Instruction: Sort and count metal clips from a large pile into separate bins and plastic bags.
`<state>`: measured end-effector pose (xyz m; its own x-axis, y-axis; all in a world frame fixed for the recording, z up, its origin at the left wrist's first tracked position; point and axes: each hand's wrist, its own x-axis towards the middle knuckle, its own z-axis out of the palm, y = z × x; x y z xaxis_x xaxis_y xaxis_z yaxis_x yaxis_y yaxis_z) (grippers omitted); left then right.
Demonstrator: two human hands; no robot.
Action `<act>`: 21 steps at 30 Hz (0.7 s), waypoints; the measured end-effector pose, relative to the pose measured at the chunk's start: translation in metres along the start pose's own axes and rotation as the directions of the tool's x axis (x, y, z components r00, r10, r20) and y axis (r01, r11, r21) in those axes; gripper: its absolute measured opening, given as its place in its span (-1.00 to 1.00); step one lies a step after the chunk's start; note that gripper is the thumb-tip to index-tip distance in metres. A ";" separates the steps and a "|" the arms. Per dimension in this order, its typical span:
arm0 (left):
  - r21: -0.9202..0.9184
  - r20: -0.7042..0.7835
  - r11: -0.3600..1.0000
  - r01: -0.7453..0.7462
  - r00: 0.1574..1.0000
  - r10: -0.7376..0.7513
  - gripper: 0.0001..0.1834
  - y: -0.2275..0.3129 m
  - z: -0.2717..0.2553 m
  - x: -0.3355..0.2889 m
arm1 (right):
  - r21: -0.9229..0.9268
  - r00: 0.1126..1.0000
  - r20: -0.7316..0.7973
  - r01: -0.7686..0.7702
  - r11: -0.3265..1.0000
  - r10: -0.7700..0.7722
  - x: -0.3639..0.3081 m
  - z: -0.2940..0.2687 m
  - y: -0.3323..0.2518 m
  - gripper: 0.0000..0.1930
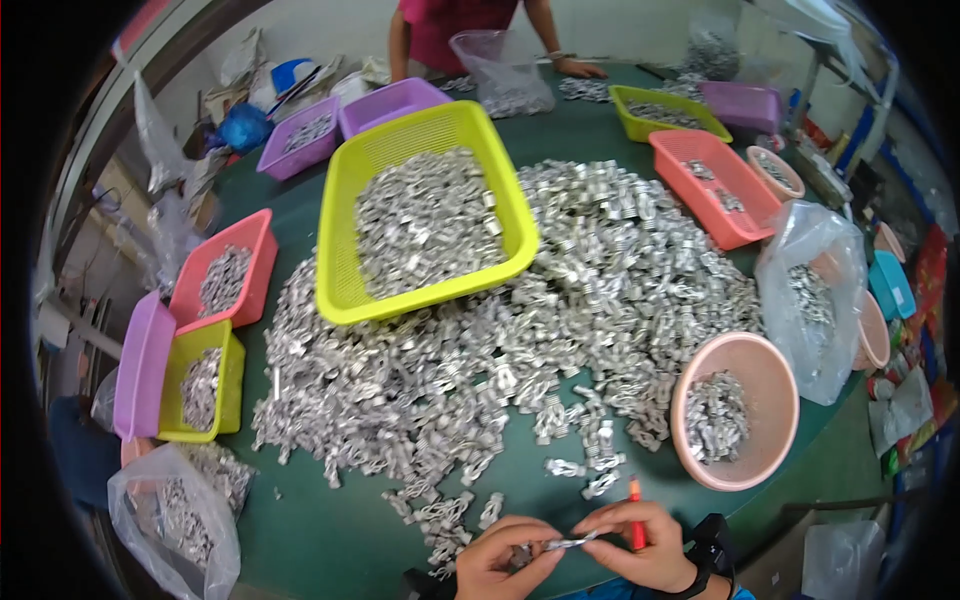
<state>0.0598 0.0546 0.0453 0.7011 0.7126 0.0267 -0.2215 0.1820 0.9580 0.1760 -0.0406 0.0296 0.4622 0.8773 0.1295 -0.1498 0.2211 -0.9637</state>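
Note:
Near the table's front edge, my left hand (505, 562) and my right hand (642, 548) pinch a small silver metal part (572, 543) between their fingertips. More silver pieces seem to sit in the curl of my left fingers, partly hidden. A slim red-handled tool (637, 515) stands upright between the fingers of my right hand; its lower end is hidden. Just beyond my hands, loose parts (601, 485) lie on the green table (330, 540). Behind them spreads a large heap of the same metal parts (590, 270).
A yellow-green basket (528, 240) full of parts rests on the heap. To my right stand a pink bowl (788, 420) and a clear bag (840, 300). Coral baskets (260, 280), purple baskets and another clear bag (135, 490) line the left. Across the table stands a person (460, 35).

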 end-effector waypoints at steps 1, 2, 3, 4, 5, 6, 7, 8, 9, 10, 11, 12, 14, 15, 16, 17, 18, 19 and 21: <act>0.004 -0.004 0.999 0.036 0.999 -0.036 -0.77 0.000 -0.001 -0.001 | -0.013 0.999 0.047 -0.024 1.000 0.025 -0.002 -0.001 -0.001 -0.66; 0.008 -0.004 0.997 0.071 0.997 -0.071 -0.77 0.000 -0.003 -0.002 | -0.023 0.995 0.094 -0.010 1.000 0.012 -0.004 -0.003 0.001 -0.68; 0.021 0.018 0.988 0.150 0.988 -0.150 -0.77 0.001 -0.008 -0.005 | -0.080 0.992 0.109 -0.057 0.995 0.066 -0.005 -0.003 -0.001 -0.70; 0.047 0.068 0.981 0.187 0.979 -0.190 -0.78 0.001 -0.013 -0.007 | -0.111 0.980 0.147 -0.114 0.987 0.130 -0.006 -0.005 -0.007 -0.71; 0.076 0.115 0.972 0.221 0.967 -0.229 -0.78 -0.001 -0.015 -0.008 | -0.142 0.963 0.183 -0.172 0.975 0.197 -0.006 -0.007 -0.013 -0.72; 0.070 0.136 0.973 0.218 0.965 -0.226 -0.78 -0.002 -0.014 -0.009 | -0.134 0.960 0.193 -0.177 0.975 0.201 -0.008 -0.007 -0.015 -0.72; 0.048 0.117 0.950 0.309 0.943 -0.312 -0.78 -0.002 -0.014 -0.010 | -0.142 0.964 0.180 -0.173 0.975 0.197 -0.010 -0.008 -0.015 -0.72; 0.026 0.093 0.917 0.397 0.913 -0.398 -0.79 -0.002 -0.015 -0.010 | -0.107 0.968 0.170 -0.167 0.980 0.183 -0.011 -0.009 -0.013 -0.72; 0.027 0.095 0.917 0.397 0.913 -0.398 -0.79 0.000 -0.011 -0.008 | -0.069 0.971 0.167 -0.162 0.984 0.171 -0.013 -0.008 -0.011 -0.72; -0.077 0.082 0.894 0.442 0.896 -0.437 -0.80 0.003 -0.006 -0.004 | 0.040 0.979 0.036 -0.202 0.979 0.201 -0.015 0.001 -0.011 -0.78; -0.180 0.068 0.859 0.479 0.877 -0.475 -0.80 0.006 -0.003 -0.003 | -0.078 0.960 0.106 -0.250 0.965 0.258 -0.017 -0.006 -0.010 -0.69; -0.261 0.129 0.836 0.482 0.876 -0.465 -0.80 0.004 -0.004 -0.002 | 0.022 0.956 0.062 -0.288 0.957 0.286 -0.018 -0.004 -0.012 -0.71; -0.300 0.132 0.836 0.460 0.888 -0.442 -0.80 0.005 -0.002 -0.001 | 0.131 0.941 0.038 -0.337 0.932 0.335 -0.017 0.001 -0.016 -0.73; -0.311 0.126 0.837 0.451 0.892 -0.434 -0.80 0.005 -0.001 -0.001 | 0.135 0.944 0.025 -0.330 0.934 0.330 -0.017 0.002 -0.015 -0.72; -0.308 0.104 0.842 0.443 0.895 -0.433 -0.80 0.006 -0.002 -0.004 | 0.130 0.942 0.030 -0.336 0.933 0.335 -0.017 0.005 -0.016 -0.72; -0.325 0.094 0.837 0.440 0.896 -0.435 -0.81 0.008 -0.003 -0.007 | 0.125 0.940 0.036 -0.342 0.931 0.341 -0.017 0.008 -0.017 -0.72; -0.344 0.085 0.832 0.436 0.896 -0.435 -0.81 0.010 -0.004 -0.010 | 0.131 0.937 0.059 -0.348 0.928 0.343 -0.018 0.010 -0.017 -0.72; -0.343 0.060 0.837 0.425 0.900 -0.432 -0.81 0.010 -0.007 -0.013 | 0.116 0.945 0.064 -0.326 0.938 0.320 -0.019 0.012 -0.016 -0.71; -0.389 0.150 0.820 0.420 0.907 -0.393 -0.81 0.010 -0.015 -0.016 | 0.111 0.950 0.099 -0.307 0.945 0.297 -0.020 0.013 -0.016 -0.69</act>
<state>0.0364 0.0554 0.0501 0.8250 0.4728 -0.3096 -0.1504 0.7118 0.6861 0.1580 -0.0563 0.0457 0.3082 0.9409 -0.1405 -0.3806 -0.0134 -0.9247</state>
